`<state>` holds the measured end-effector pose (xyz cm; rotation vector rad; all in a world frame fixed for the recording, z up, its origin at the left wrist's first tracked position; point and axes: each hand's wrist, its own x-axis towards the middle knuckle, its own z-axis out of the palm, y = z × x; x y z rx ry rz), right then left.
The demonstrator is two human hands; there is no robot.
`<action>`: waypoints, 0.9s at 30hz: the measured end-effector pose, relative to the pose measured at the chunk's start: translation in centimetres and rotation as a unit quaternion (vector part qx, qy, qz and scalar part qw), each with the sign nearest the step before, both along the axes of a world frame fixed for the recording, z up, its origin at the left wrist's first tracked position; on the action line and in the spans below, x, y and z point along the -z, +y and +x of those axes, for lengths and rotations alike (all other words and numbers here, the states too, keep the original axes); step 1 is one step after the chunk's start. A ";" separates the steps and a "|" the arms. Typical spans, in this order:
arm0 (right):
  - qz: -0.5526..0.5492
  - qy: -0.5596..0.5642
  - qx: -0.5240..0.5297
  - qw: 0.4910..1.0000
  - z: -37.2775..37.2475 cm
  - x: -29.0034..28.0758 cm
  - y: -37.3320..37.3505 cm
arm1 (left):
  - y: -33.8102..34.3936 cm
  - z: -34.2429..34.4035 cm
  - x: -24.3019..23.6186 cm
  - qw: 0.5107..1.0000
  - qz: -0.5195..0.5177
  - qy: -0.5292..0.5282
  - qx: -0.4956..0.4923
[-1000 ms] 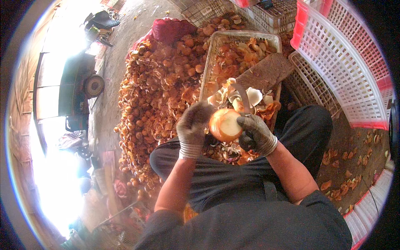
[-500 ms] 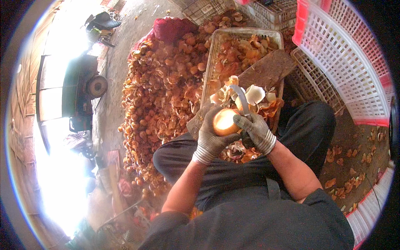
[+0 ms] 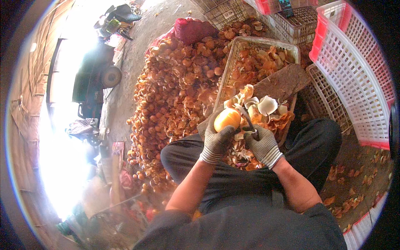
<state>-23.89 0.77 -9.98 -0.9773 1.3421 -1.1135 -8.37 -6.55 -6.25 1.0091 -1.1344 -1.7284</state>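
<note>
In my gloved left hand [image 3: 216,143] sits a round yellow-orange onion [image 3: 226,120], its smooth side facing up with a pale streak. The fingers wrap it from below and the left. Close on its right, my gloved right hand [image 3: 265,148] grips a small knife with a hooked, sickle-like blade [image 3: 246,118]. That blade curves up beside the onion; whether it touches cannot be made out. Just beyond both hands lie onion skins, among them a white cup-shaped layer [image 3: 267,106]. More scraps lie below the hands, between my legs.
A plastic crate [image 3: 266,41] with skins stands ahead, a wooden board [image 3: 283,82] across it. Left of it spreads a heap of onions [image 3: 166,96], with a red mesh sack [image 3: 193,31] behind. White-and-red baskets [image 3: 354,79] rise at right. A vehicle [image 3: 89,79] stands far left.
The onion has turned: its bright pale face is now replaced by a yellow-orange side. My right thumb has come off it, and the knife has shifted to its right side. The whole view has shifted.
</note>
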 end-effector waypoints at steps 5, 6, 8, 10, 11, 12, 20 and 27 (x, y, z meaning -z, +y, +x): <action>-0.056 0.094 -0.002 0.994 0.2 -1.8 0.6 | -0.1 0.0 0.4 0.985 -0.102 -0.110 -0.086; -0.067 0.114 -0.007 0.991 0.2 -1.6 0.6 | -0.2 0.0 0.4 0.982 -0.106 -0.122 -0.094; -0.084 0.151 0.000 0.985 0.3 -1.4 0.5 | -0.3 0.1 0.3 0.976 -0.114 -0.147 -0.111; -0.087 0.179 0.010 0.980 0.3 -1.4 0.6 | 0.0 -0.8 -0.9 0.983 -0.076 -0.108 -0.130; -0.089 0.193 0.016 0.977 0.4 -1.4 0.6 | 0.0 -1.1 -1.4 0.985 -0.056 -0.089 -0.140; -0.091 0.209 0.017 0.974 0.5 -1.3 0.7 | 0.0 -1.0 -1.3 0.984 -0.063 -0.098 -0.133; -0.081 0.301 0.007 0.950 0.8 -1.6 0.7 | -0.2 -0.5 -0.4 0.979 -0.084 -0.111 -0.147; -0.030 0.320 -0.002 0.947 0.9 -2.2 0.5 | 0.1 -1.1 -0.5 0.963 -0.119 -0.159 -0.183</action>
